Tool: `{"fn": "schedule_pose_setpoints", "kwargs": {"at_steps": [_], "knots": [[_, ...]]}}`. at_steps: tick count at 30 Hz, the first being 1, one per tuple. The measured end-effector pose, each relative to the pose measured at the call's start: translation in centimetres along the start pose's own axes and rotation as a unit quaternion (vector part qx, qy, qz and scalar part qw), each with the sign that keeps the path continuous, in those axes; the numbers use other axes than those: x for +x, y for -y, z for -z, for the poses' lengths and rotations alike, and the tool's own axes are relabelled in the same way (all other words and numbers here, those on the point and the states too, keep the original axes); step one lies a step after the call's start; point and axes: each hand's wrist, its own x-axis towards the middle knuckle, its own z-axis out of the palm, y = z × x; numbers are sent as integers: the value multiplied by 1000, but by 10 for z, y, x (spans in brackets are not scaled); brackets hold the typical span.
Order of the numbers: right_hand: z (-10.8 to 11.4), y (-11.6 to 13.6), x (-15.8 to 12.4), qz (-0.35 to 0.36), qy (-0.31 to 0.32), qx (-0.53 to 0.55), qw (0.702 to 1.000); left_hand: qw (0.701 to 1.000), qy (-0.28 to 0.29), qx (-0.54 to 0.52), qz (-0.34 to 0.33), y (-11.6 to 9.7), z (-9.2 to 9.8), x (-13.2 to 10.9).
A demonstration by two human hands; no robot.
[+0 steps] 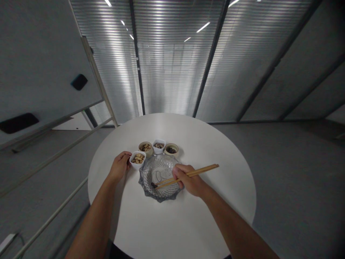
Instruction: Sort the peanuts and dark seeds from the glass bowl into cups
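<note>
With my right hand (188, 177) I grip a pair of wooden chopsticks (201, 171). Their tips are low over the left part of a clear scalloped glass dish (161, 197), at some small dark pieces (153, 185). Whether the tips pinch these pieces or only touch them I cannot tell. My left hand (120, 166) has its fingers curled against the left side of a white square bowl (138, 165) of pale nut-like pieces (138, 158). The bowl stands at the upper left of the dish.
Behind the dish stand a beige round bowl (142, 152) of nut-like pieces, another white bowl (159, 151) with speckled bits, and a second beige bowl (175, 154) holding dark pieces. All rest on a round white table (172, 230). A whiteboard frame (99, 79) is at the left.
</note>
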Motion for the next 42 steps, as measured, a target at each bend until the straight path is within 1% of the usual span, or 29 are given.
{"fn": "schedule_pose_setpoints", "kwargs": {"at_steps": [4, 7, 11, 17, 23, 29, 32, 35, 38, 42], "knots": [[-2, 2, 1, -1, -20, 11, 1000, 1000, 6, 0, -8, 2, 0, 1], [-2, 4, 0, -6, -31, 15, 999, 1000, 3, 2, -11, 0, 0, -1], [-3, 4, 0, 1, -27, 9, 1000, 1000, -1, 0, -3, -5, -1, -2], [-5, 0, -1, 27, -26, -18, 999, 1000, 0, -12, -6, -4, -2, -1], [-7, 1, -1, 18, -19, -21, 999, 1000, 2, -17, -4, -4, -2, -2], [-9, -2, -1, 12, -24, 6, 1000, 1000, 2, -8, -3, -4, -2, -2], [-10, -2, -1, 7, -44, 24, 999, 1000, -2, -8, 2, -5, -2, -3], [-11, -1, -1, 0, -76, 43, 996, 1000, -1, -5, 4, -6, -2, -3], [-10, 2, 2, 3, -123, 76, 989, 1000, 2, -6, 0, -6, -2, -4], [-4, 5, 9, 10, -201, 157, 967, 1000, 3, -15, -1, -7, -2, -4]]}}
